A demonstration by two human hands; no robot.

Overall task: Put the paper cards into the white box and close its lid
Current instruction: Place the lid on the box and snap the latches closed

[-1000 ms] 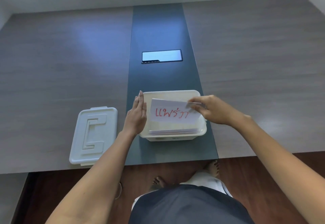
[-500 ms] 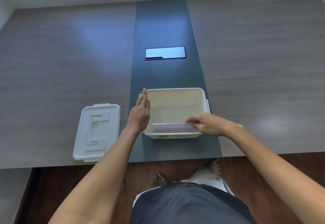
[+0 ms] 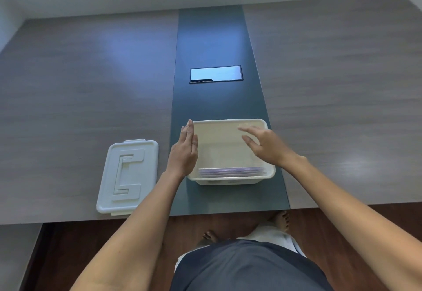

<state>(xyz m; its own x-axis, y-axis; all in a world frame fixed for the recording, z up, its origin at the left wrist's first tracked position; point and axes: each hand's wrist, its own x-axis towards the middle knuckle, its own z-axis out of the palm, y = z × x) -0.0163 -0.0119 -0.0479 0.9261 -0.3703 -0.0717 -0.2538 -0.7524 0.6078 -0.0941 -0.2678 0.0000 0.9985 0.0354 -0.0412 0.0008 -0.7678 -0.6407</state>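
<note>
The white box (image 3: 228,124) stands open on the dark centre strip of the table, near the front edge. Several paper cards (image 3: 230,171) stand on edge inside it against its near wall. Flat against the box's left outer side rests my left hand (image 3: 184,153), fingers straight and together. My right hand (image 3: 266,145) hovers above the box's right half with fingers spread and nothing in it. The white lid (image 3: 129,175) lies flat on the wood surface to the left of the box, apart from both hands.
A dark rectangular cable hatch (image 3: 215,74) sits in the centre strip (image 3: 217,39) beyond the box. The table's front edge runs just below the box and lid. My bare feet (image 3: 279,218) and the wood floor show under it.
My right hand lowered a card with red writing into the box, let go of it at the near wall, then lifted up over the box. My left hand stayed at the box's side.
</note>
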